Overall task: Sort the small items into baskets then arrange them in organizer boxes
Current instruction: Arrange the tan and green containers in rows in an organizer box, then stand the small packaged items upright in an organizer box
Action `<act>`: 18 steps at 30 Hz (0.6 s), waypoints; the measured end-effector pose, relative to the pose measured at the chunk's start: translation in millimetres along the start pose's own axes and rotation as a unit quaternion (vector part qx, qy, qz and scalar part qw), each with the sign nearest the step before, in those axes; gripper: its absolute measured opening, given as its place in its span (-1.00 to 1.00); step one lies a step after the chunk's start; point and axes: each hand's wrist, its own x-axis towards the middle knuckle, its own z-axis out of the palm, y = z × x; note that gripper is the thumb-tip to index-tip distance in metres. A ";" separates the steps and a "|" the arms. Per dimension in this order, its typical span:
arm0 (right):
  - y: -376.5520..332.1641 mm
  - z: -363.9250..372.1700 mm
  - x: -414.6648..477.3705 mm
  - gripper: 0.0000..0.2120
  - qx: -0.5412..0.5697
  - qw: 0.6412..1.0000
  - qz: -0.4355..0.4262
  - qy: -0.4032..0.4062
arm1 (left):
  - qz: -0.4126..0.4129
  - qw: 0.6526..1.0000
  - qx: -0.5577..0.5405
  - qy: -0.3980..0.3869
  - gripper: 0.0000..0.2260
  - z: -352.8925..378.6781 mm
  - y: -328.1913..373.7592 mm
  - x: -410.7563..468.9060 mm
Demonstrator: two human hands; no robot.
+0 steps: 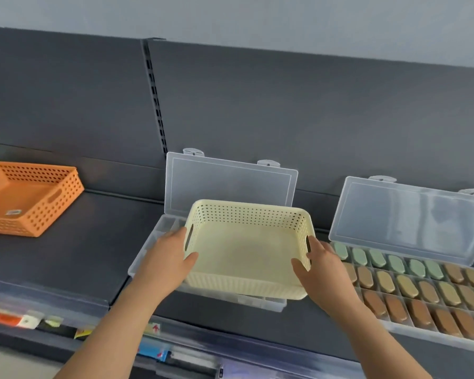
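Note:
A cream perforated basket (pixel 246 250) sits tilted over an open clear organizer box (pixel 151 250), and nothing shows inside the basket. My left hand (pixel 170 258) grips its left end, thumb over the rim. My right hand (pixel 322 266) grips its right end by the handle slot, thumb inside. The box's clear lid (pixel 230 184) stands up against the shelf back. To the right, a second open organizer box (pixel 411 335) holds rows of several green, tan and brown oblong items (pixel 411 285). An orange perforated basket (pixel 30 198) with nothing visible inside stands at the far left.
Everything rests on a dark grey shelf (pixel 93 242) with a dark back panel (pixel 285 119). The shelf's front edge carries price-tag strips (pixel 25 318). Bare shelf lies between the orange basket and the middle box.

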 end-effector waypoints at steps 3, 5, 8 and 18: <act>-23.3 -4.7 2.0 -0.50 0.007 0.999 -0.049 0.018 | -0.019 0.999 -0.010 0.049 -0.63 -17.7 -11.4 -13.2; -46.8 -8.3 3.7 -0.46 0.020 0.995 -0.092 0.026 | -0.044 0.995 -0.021 0.085 -0.64 -34.2 -24.6 -27.0; -90.8 -7.5 5.8 -0.44 0.046 0.984 -0.171 0.039 | -0.098 0.984 -0.019 0.144 -0.54 -59.3 -51.9 -52.5; -271.7 71.6 -32.4 -0.51 0.094 0.929 -0.356 -0.042 | -0.259 0.922 0.004 0.289 -0.69 -143.0 -179.2 -171.6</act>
